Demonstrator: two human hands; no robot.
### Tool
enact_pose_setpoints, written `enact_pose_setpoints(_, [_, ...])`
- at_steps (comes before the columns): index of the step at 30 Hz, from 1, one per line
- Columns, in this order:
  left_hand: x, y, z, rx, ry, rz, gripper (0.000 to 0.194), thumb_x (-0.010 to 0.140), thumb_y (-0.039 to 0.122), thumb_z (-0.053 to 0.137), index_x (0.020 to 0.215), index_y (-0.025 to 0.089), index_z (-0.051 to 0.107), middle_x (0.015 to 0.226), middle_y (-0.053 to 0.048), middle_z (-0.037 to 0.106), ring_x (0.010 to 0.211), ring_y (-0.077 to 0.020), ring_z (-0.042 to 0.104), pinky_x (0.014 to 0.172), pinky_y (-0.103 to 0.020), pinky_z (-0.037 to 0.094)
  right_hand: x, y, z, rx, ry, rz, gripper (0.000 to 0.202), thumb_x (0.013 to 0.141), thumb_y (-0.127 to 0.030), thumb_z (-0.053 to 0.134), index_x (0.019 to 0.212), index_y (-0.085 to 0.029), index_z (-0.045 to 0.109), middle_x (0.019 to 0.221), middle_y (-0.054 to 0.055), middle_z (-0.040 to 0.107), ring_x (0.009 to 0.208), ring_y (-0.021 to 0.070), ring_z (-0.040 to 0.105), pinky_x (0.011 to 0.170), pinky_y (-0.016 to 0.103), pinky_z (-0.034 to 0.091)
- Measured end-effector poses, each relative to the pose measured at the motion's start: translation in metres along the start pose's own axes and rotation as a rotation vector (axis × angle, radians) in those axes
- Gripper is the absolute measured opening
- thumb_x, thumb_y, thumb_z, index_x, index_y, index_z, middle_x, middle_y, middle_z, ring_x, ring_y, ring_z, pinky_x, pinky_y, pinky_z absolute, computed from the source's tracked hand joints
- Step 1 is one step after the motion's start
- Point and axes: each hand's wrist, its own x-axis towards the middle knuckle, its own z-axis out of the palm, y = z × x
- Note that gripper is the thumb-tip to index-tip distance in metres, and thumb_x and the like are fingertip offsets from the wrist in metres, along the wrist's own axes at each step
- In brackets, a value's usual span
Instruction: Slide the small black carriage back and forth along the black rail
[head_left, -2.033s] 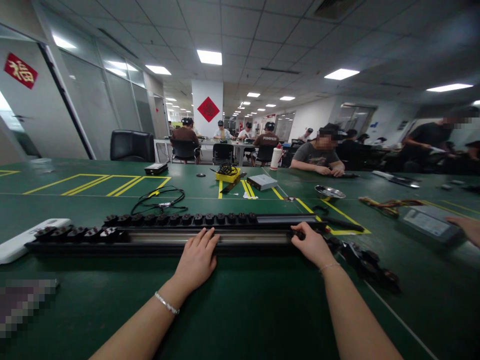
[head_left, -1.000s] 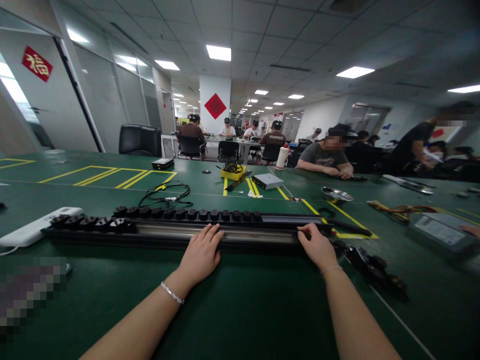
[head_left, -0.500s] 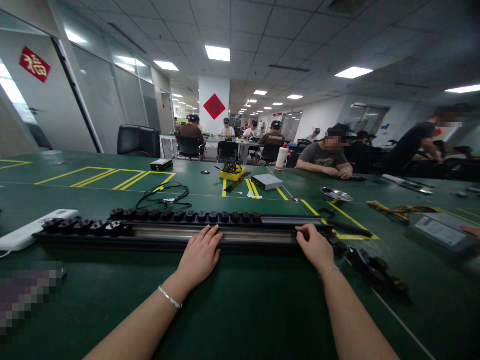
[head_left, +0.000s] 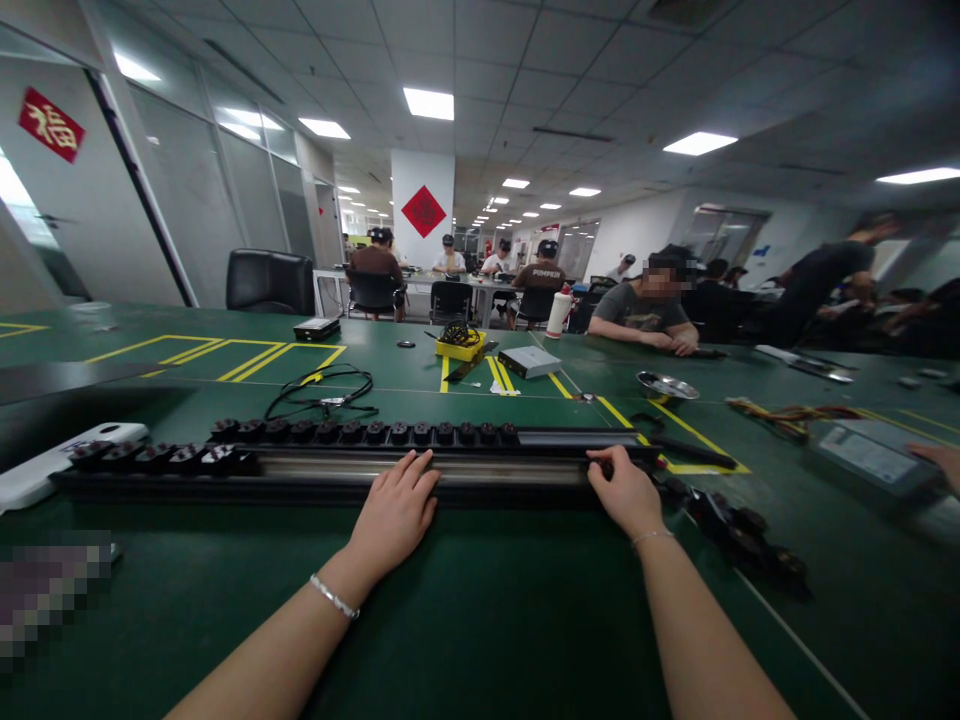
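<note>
Fingers (head_left: 402,482) on the left hand (head_left: 394,515) are a bit apart, laid over the middle of the long black rail (head_left: 495,492), so it's right under them. Right hand (head_left: 628,492) has thumb and index pinched on a small dark piece (head_left: 602,466) near the rail's right end, mostly hidden tbh. Black plug-like modules (head_left: 154,456) fill the rail's left end. Just behind sits a second black rail (head_left: 574,438), and the coiled cable (head_left: 319,397) lies between that and the green desk's (head_left: 480,620) far edge.
</note>
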Motion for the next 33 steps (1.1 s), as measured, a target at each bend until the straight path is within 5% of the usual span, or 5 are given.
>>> enact_pose_setpoints(26, [-0.0001, 0.0002, -0.0027, 0.016, -0.018, 0.010, 0.036, 0.082, 0.021, 0.044, 0.117, 0.025, 0.052, 0.139, -0.004, 0.044, 0.129, -0.0245, 0.037, 0.095, -0.042, 0.040, 0.0041, 0.0061, 0.0056, 0.014, 0.068, -0.063, 0.024, 0.078, -0.030, 0.042, 0.096, -0.019, 0.053, 0.089, 0.007, 0.064, 0.085, 0.0224, 0.057, 0.079, 0.035, 0.039])
enact_pose_setpoints(33, [0.0001, -0.0002, -0.0027, -0.014, -0.006, 0.000, 0.034, 0.082, 0.021, 0.045, 0.114, 0.025, 0.055, 0.138, -0.005, 0.045, 0.129, -0.0247, 0.037, 0.095, -0.042, 0.040, 0.0020, 0.0074, 0.0073, 0.017, 0.076, -0.061, 0.021, 0.078, -0.033, 0.041, 0.093, -0.021, 0.049, 0.093, 0.005, 0.066, 0.092, 0.0224, 0.058, 0.101, 0.048, 0.022])
